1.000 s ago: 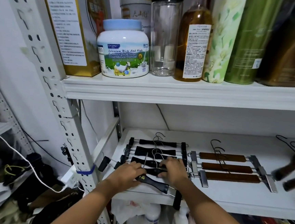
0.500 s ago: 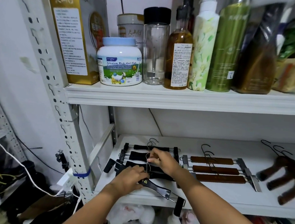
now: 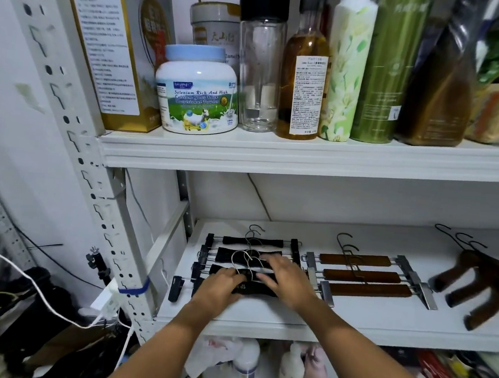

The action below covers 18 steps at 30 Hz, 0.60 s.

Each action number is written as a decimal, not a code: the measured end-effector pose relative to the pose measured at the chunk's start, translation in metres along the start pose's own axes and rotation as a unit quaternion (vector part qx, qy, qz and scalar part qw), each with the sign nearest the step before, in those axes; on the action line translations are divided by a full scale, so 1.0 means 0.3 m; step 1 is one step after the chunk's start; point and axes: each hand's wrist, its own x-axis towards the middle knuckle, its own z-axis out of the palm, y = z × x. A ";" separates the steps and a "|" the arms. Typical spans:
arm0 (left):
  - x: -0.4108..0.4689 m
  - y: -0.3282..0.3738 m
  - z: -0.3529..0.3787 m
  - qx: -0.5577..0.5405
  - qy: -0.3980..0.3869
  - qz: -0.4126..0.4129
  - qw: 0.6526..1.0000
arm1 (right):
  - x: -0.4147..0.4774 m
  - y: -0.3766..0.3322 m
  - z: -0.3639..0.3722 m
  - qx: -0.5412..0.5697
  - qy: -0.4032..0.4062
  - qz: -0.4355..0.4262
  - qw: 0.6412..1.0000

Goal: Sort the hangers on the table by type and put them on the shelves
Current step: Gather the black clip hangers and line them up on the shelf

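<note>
Lying nearest in the row of black clip hangers (image 3: 252, 242) on the left part of the middle shelf (image 3: 351, 324), the front black hanger (image 3: 253, 290) has both hands on it. The right hand (image 3: 289, 282) rests on it with fingers straight and apart, while the left hand (image 3: 220, 288) bends over its left part; whether it clamps the bar cannot be told. Just right lie three brown clip hangers (image 3: 361, 274), and farther right some dark wooden hangers (image 3: 490, 285).
</note>
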 end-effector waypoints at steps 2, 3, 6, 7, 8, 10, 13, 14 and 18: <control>0.020 0.004 0.028 -0.011 -0.019 -0.014 1.000 | -0.021 0.036 0.053 -0.046 -0.045 0.003 0.998; 0.028 0.011 0.045 -0.013 -0.027 -0.015 0.999 | -0.032 0.052 0.079 -0.062 -0.063 0.007 0.996; 0.055 0.029 0.108 -0.022 -0.024 -0.008 0.999 | -0.053 0.089 0.152 -0.093 -0.105 0.032 0.990; 0.060 0.032 0.127 -0.025 -0.014 -0.004 1.000 | -0.057 0.097 0.169 -0.107 -0.114 0.041 0.987; 0.064 0.033 0.147 -0.022 -0.001 0.003 1.000 | -0.059 0.102 0.184 -0.123 -0.117 0.046 0.984; 0.071 0.028 0.183 -0.008 0.037 0.017 0.999 | -0.053 0.103 0.206 -0.146 -0.111 0.056 0.981; 0.064 0.019 0.221 -0.040 0.067 -0.007 0.997 | -0.048 0.093 0.236 -0.153 -0.107 0.085 0.979; 0.061 0.016 0.234 -0.048 0.065 -0.015 0.997 | -0.051 0.091 0.247 -0.158 -0.106 0.092 0.977; 0.055 0.010 0.274 -0.015 0.012 -0.026 0.999 | -0.045 0.093 0.263 -0.174 -0.110 0.096 0.974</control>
